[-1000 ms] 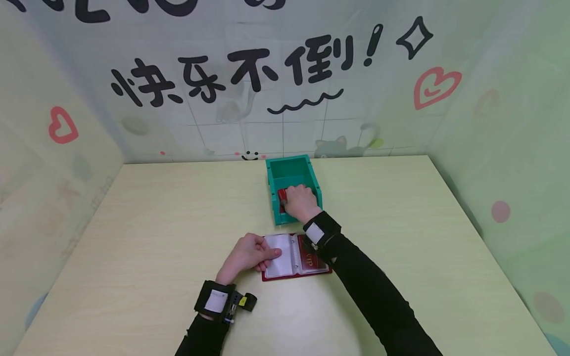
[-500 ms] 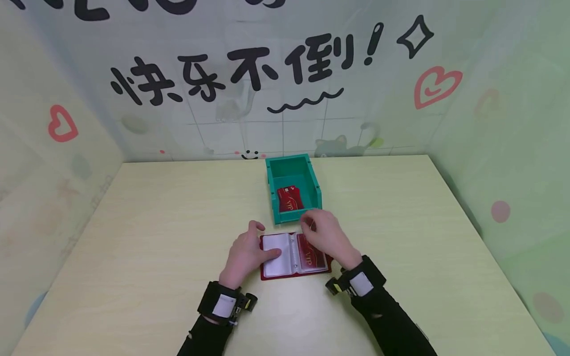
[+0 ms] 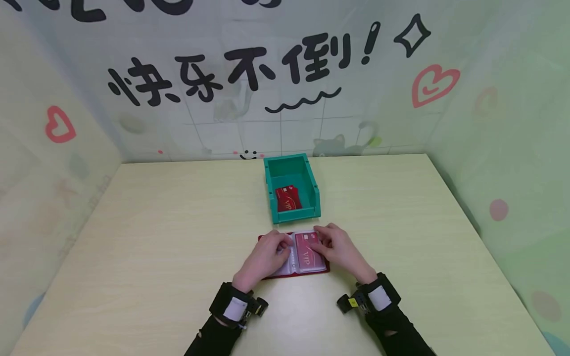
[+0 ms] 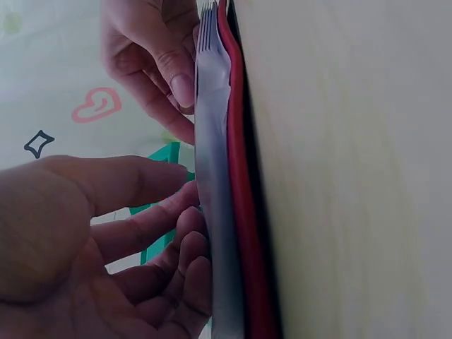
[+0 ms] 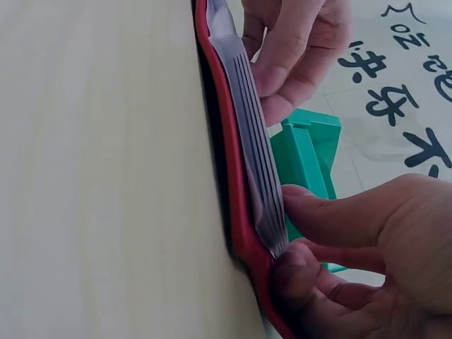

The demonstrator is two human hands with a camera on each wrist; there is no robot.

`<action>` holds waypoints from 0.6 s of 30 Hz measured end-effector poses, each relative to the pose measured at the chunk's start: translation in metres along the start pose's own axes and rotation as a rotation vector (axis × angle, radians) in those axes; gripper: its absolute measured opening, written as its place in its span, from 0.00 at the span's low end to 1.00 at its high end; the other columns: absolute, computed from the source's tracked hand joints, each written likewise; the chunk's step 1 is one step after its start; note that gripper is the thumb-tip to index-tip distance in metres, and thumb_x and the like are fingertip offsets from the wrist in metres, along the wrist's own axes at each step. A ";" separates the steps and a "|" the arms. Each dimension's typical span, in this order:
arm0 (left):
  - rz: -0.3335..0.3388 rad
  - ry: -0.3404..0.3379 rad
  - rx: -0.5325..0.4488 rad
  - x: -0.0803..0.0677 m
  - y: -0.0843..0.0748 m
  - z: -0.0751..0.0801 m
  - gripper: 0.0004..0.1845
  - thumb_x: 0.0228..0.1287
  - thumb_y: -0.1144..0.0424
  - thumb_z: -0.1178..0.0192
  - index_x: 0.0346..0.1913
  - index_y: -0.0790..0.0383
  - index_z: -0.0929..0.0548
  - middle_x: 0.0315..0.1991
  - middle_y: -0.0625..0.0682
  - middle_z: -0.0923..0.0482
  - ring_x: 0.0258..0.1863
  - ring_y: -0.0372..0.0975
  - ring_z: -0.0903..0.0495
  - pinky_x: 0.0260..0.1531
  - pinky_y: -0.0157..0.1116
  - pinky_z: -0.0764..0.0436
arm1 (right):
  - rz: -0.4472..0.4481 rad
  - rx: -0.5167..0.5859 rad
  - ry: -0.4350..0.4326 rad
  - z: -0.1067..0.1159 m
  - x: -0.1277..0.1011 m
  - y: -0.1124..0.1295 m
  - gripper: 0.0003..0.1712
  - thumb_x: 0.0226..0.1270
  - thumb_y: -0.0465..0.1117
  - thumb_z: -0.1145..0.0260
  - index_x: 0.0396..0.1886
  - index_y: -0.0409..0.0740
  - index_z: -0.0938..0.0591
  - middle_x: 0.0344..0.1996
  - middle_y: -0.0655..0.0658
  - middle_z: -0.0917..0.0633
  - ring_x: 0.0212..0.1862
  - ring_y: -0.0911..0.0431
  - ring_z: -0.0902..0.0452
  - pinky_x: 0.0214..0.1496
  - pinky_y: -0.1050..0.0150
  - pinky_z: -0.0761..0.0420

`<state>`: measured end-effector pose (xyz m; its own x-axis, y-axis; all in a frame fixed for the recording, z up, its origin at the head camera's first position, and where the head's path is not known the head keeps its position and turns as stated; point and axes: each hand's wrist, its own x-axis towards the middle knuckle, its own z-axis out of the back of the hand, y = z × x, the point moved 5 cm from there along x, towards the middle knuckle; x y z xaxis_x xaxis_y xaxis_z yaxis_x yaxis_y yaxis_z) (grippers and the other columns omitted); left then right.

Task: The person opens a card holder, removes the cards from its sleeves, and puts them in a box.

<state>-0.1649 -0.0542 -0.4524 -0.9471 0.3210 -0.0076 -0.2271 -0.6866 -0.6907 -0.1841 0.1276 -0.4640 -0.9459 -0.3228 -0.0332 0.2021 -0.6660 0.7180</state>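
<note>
A red card holder [image 3: 295,272] lies open on the table in front of me. My left hand [image 3: 265,255] rests on its left page, fingers fairly straight against the clear sleeves [image 4: 212,176]. On the right page a red VIP card [image 3: 306,257] shows in its sleeve. My right hand [image 3: 339,248] lies on that page with fingertips touching the card. In the right wrist view its thumb [image 5: 293,275] sits against the holder's red cover [image 5: 224,176] at the outer edge. Just beyond stands a green bin [image 3: 314,188] holding red VIP cards [image 3: 287,198].
The pale wooden table [image 3: 156,237] is walled on three sides by printed screens with black lettering and red hearts [image 3: 434,85]. Black wrist straps with small cameras sit on both forearms [image 3: 236,306].
A second ago my right hand was in the green bin laying down a red card. It has come back to the holder's right page, and my left hand has slid further onto the left page.
</note>
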 end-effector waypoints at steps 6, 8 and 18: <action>0.054 0.012 -0.005 0.004 -0.001 -0.001 0.10 0.71 0.63 0.39 0.45 0.66 0.14 0.35 0.54 0.22 0.34 0.39 0.28 0.33 0.31 0.25 | -0.085 0.096 0.059 -0.004 0.002 -0.009 0.31 0.67 0.37 0.31 0.68 0.34 0.26 0.29 0.46 0.23 0.33 0.57 0.29 0.31 0.72 0.29; 0.078 0.008 -0.003 0.005 -0.001 -0.001 0.11 0.71 0.62 0.40 0.46 0.67 0.14 0.36 0.54 0.22 0.34 0.40 0.28 0.33 0.32 0.25 | -0.096 0.109 0.059 -0.006 0.003 -0.011 0.32 0.67 0.38 0.31 0.69 0.35 0.26 0.29 0.46 0.23 0.33 0.57 0.28 0.31 0.73 0.28; 0.160 -0.022 -0.005 0.006 0.005 -0.003 0.12 0.73 0.61 0.41 0.49 0.67 0.16 0.39 0.56 0.20 0.37 0.41 0.26 0.39 0.36 0.20 | -0.054 0.140 0.009 -0.013 0.001 -0.009 0.32 0.65 0.38 0.28 0.67 0.34 0.24 0.24 0.48 0.24 0.28 0.59 0.29 0.26 0.73 0.31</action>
<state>-0.1717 -0.0542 -0.4580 -0.9757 0.1937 -0.1022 -0.0721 -0.7248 -0.6851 -0.1840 0.1242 -0.4792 -0.9519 -0.2957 -0.0798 0.1133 -0.5820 0.8053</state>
